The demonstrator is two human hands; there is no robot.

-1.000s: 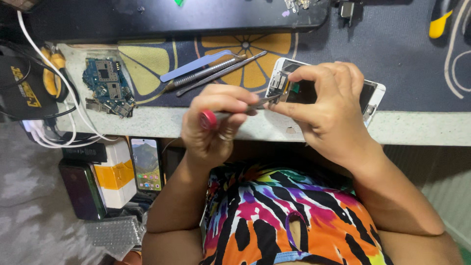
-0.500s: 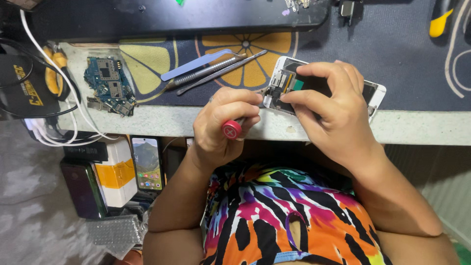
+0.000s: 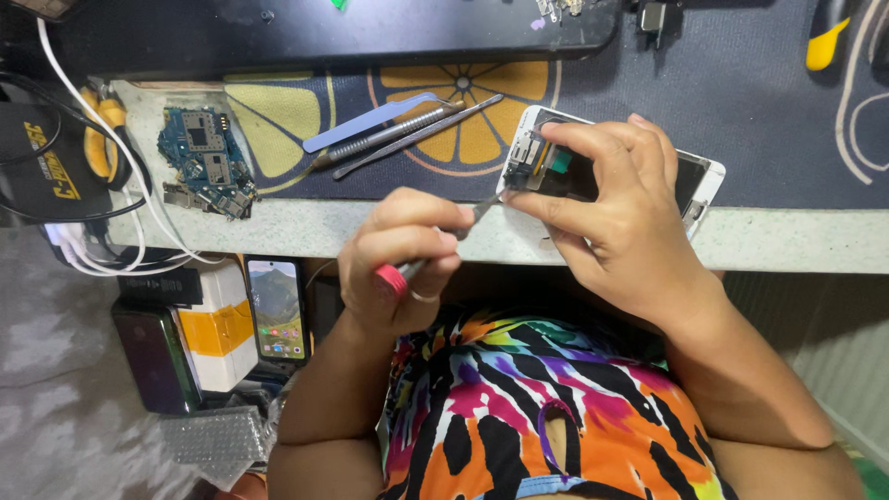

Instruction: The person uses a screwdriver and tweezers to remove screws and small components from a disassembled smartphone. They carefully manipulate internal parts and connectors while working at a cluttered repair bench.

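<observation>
Change: since a second ago, screwdriver point(image 3: 435, 243) tilted lower, red cap swung down toward the body, tip kept at the phone's point(image 3: 611, 171) opened end; phone barely shifted.
Meaning: probably working one fastener or part near that end, not moving to a new spot.
Left hand point(image 3: 403, 259): clenched around the screwdriver shaft, thumb and forefinger pinching near the metal stem.
Right hand point(image 3: 620, 222): grasping the phone, fingers point(image 3: 593, 148) draped over its open back, thumb beneath the near edge.
Phone: white, back opened, lying at the mat's point(image 3: 769, 102) front edge over the counter lip, touching the right fingers; inner parts mostly hidden beneath them.
Tip: meets the phone just beside the right thumb; exact contact point too small to tell.
Nearby: blue board point(image 3: 206, 162), pry tools point(image 3: 398, 134) well left of the phone.
</observation>
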